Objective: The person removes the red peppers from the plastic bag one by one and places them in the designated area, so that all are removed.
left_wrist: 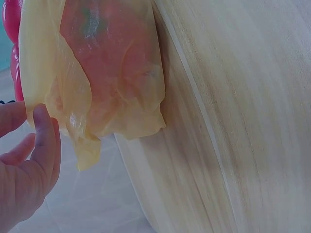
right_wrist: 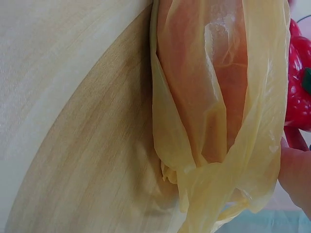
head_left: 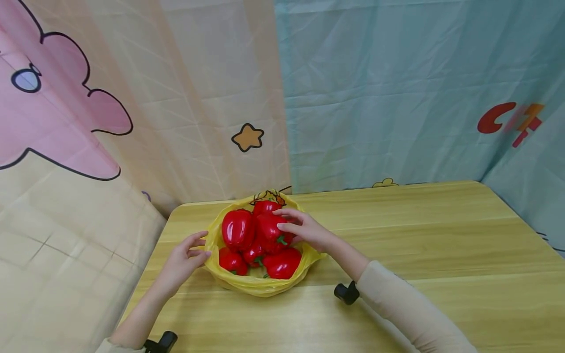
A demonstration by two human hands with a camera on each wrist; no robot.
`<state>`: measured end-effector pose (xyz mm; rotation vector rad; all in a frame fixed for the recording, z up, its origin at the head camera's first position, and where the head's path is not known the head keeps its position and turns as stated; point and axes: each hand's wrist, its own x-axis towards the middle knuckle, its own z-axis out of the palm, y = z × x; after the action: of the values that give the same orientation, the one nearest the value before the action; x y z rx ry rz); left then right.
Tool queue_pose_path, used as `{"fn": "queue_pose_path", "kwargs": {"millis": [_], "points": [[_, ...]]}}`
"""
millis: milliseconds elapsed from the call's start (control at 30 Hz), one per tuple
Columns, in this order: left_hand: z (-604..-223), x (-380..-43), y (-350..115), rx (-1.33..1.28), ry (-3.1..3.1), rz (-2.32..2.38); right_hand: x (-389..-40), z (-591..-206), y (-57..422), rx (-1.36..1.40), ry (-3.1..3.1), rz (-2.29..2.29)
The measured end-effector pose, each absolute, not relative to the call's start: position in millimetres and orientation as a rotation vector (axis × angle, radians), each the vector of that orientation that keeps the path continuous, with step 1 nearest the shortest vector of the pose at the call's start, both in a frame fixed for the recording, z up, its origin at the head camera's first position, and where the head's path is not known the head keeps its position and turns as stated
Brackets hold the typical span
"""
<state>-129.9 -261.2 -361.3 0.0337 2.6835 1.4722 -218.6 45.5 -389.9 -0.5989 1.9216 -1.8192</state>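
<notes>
A yellow plastic bag (head_left: 265, 289) stands on the table with its mouth wide, holding several shiny red bell peppers (head_left: 238, 230) with green stems. My left hand (head_left: 182, 260) is at the bag's left rim, thumb and fingers apart and touching the plastic. In the left wrist view, the left hand's fingertips (left_wrist: 41, 116) meet the bag's thin edge. My right hand (head_left: 309, 231) reaches over the right rim, its extended fingers resting on an upper pepper (head_left: 267, 230). The right wrist view shows only part of that hand (right_wrist: 297, 177) beside the bag; its other fingers are hidden there.
The bag is near the back left of the wood-grain table (head_left: 419, 235). A printed curtain (head_left: 379, 98) hangs right behind the table's back edge. Each forearm wears a black wrist device, seen at the left (head_left: 162, 342) and the right (head_left: 346, 293).
</notes>
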Motion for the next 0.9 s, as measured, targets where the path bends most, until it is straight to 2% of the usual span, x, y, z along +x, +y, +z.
{"fn": "queue_pose_path", "kwargs": {"millis": [900], "points": [[-361, -130, -262, 0.034, 2.670, 1.472, -220, -373, 55, -0.543, 1.729, -2.002]]}}
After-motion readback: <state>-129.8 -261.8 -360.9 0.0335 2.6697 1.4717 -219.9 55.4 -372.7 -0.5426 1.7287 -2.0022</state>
